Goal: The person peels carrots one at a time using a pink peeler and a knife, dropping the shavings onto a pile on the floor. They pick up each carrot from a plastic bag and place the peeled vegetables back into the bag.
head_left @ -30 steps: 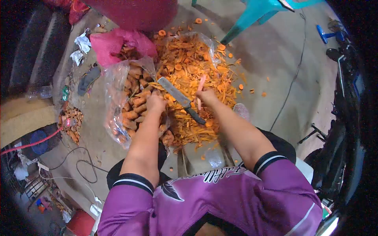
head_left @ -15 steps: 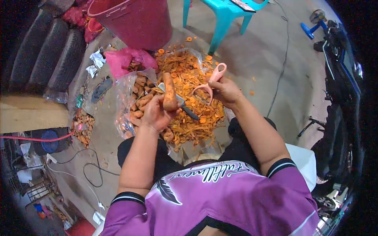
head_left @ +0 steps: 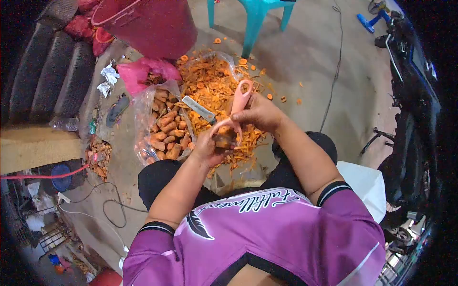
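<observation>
My right hand (head_left: 261,112) is closed on the handle of a pale pink peeler (head_left: 242,97) with a looped end. The peeler's forked head lies over a carrot (head_left: 224,139) that my left hand (head_left: 208,148) grips; the head and fingers hide much of the carrot. Beneath both hands spreads a heap of orange carrot peelings (head_left: 207,78) with some round slices. On that heap rests a knife (head_left: 197,108), its broad blade showing and its handle mostly hidden. To the left, a clear plastic bag (head_left: 143,112) holds several stubby carrots (head_left: 169,126).
A dark red bin (head_left: 152,28) and a pink sack (head_left: 143,74) stand beyond the heap. Further right is a turquoise plastic stool (head_left: 253,28). A cable (head_left: 338,66) crosses the floor, and a white container (head_left: 362,186) sits beside my right leg.
The carrot, held upright and apart before, is now lowered and tilted under the peeler. My right hand has brought the peeler left and down onto it. The view has shifted slightly.
</observation>
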`<state>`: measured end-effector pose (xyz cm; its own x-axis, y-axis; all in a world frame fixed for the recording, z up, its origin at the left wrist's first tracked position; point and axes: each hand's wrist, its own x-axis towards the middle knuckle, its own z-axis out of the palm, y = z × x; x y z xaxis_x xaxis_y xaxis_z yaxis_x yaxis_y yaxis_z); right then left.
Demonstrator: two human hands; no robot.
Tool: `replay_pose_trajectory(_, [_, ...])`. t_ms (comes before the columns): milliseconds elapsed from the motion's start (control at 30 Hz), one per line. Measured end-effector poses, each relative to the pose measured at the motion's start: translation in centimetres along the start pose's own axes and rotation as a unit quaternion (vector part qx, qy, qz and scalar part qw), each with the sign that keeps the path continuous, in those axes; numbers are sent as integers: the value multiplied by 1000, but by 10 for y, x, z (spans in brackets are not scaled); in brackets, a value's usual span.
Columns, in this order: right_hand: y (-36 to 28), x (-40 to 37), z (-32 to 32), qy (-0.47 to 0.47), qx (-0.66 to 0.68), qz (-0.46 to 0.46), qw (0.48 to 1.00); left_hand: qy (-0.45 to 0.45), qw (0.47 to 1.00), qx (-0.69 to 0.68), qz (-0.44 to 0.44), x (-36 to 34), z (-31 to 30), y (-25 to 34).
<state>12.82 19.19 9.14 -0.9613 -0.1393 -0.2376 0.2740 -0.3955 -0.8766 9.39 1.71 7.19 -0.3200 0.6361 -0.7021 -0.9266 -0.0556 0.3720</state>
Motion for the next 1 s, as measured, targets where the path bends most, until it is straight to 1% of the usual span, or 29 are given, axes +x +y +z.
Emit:
replay_pose_trajectory(100, [4,19,-42,163,1,-49,985,-104,993,-13,-54,-4,-10,3])
replay_pose_trajectory(167, [9,28,-82,300,-146,-39,942,-97,994,-3,-50,-8,-5,6])
replay_pose_trajectory(200, [4,26,-79,300,-46,-64,951,-98,994,-4,-49,-9,-6,8])
replay_pose_trajectory(233, [5,27,-75,275,-34,-76,958,-99,994,-6,-47,-9,-9,10])
replay_pose_trajectory(300, [8,31,-61,219,-15,-99,970,-72,997,-8,-27,-4,-15,11])
replay_pose_trajectory(333, [5,28,-39,200,15,-62,978,-58,998,-10,-16,-2,-19,11])
replay_pose_trajectory(367, [1,23,-16,151,38,-35,987,-31,999,-9,-11,-2,-22,12])
replay_pose_trajectory(433, [10,20,6,33,-7,-14,999,20,1000,-4,-1,-2,-21,15])
replay_pose_trajectory(467, [12,21,9,27,-15,1,1000,38,999,-9,21,-4,-15,13])
replay_pose_trajectory(533, [18,22,10,13,-31,30,999,-5,1000,-11,-2,-4,-21,12])
replay_pose_trajectory(567, [23,28,-3,64,-39,19,997,-26,999,-13,-13,-5,-23,12])
replay_pose_trajectory(600, [26,39,-30,115,-47,8,992,-18,998,-6,-67,-10,-20,14])
replay_pose_trajectory(633, [24,45,-52,167,-54,-3,984,-34,998,5,-59,-10,-21,12])
replay_pose_trajectory(700, [17,45,-71,295,-14,-55,954,-64,996,29,-45,-9,-25,6])
replay_pose_trajectory(733, [16,44,-75,310,-17,-49,949,-89,994,-13,-55,-12,-21,11])
replay_pose_trajectory(767, [19,45,-75,285,-6,-54,957,-72,996,-9,-43,-11,-22,13])
replay_pose_trajectory(833, [19,42,-51,232,17,-63,971,-38,999,-4,-15,-8,-27,16])
replay_pose_trajectory(867, [20,39,-38,180,34,-57,981,-37,999,-4,-9,-6,-29,15])
replay_pose_trajectory(967, [20,38,-24,140,4,-8,990,64,996,66,24,-7,-14,14])
replay_pose_trajectory(1000, [12,36,-27,189,42,0,981,63,995,75,30,-7,-9,12])
